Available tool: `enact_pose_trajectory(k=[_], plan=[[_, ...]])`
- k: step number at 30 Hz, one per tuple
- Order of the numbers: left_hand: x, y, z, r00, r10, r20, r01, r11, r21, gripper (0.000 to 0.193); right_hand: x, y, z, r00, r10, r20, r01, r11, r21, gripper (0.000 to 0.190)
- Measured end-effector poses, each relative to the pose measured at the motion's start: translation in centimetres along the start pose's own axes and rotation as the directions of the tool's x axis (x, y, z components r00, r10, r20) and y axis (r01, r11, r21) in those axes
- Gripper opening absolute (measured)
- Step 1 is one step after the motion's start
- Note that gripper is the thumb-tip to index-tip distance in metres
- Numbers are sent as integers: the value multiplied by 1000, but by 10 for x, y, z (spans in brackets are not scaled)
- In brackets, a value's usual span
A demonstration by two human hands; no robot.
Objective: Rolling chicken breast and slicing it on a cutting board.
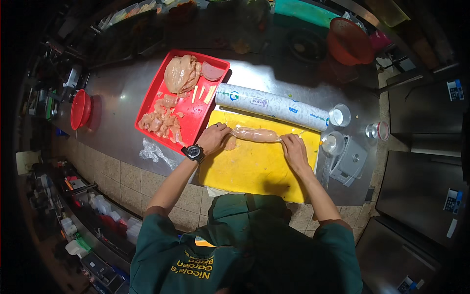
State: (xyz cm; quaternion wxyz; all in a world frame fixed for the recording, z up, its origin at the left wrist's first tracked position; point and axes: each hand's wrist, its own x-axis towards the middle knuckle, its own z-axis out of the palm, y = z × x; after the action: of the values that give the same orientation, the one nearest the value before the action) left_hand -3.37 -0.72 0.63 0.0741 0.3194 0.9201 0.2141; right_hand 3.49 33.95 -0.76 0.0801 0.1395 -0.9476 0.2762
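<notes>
A roll of raw meat wrapped in clear film (256, 134) lies across the upper part of a yellow cutting board (253, 165). My left hand (216, 136), with a black watch on its wrist, pinches the twisted film at the roll's left end. At the right end, my right hand (293, 147) grips the other film twist. A small piece of meat (230, 143) rests on the board beside my left fingers. Behind the board lies a large boxed or cylindrical roll of wrap (271, 106) with a printed cover.
A red tray (194, 132) at the left holds raw meat (181, 75), pale sticks (209, 94) and pink round slices (212, 71). Crumpled film (156, 153) lies below it. Right of the board are clear cups (340, 115) and a kitchen scale (349, 161). A red bowl (81, 109) stands far left.
</notes>
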Motion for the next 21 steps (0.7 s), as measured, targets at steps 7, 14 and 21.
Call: enact_pose_trajectory(k=[7, 14, 21], plan=[[-18, -17, 1, 986, -125, -107, 98, 967, -234, 15, -13, 14, -14, 1000, -19, 2, 19, 1000, 19, 13], [-13, 6, -8, 977, -203, -69, 169, 926, -336, 30, -14, 8, -32, 997, 70, 14, -71, 994, 86, 18], [2, 4, -4, 909, -376, 179, 406, 706, -580, 46, -1, 0, -20, 971, 208, 120, -223, 966, 130, 24]])
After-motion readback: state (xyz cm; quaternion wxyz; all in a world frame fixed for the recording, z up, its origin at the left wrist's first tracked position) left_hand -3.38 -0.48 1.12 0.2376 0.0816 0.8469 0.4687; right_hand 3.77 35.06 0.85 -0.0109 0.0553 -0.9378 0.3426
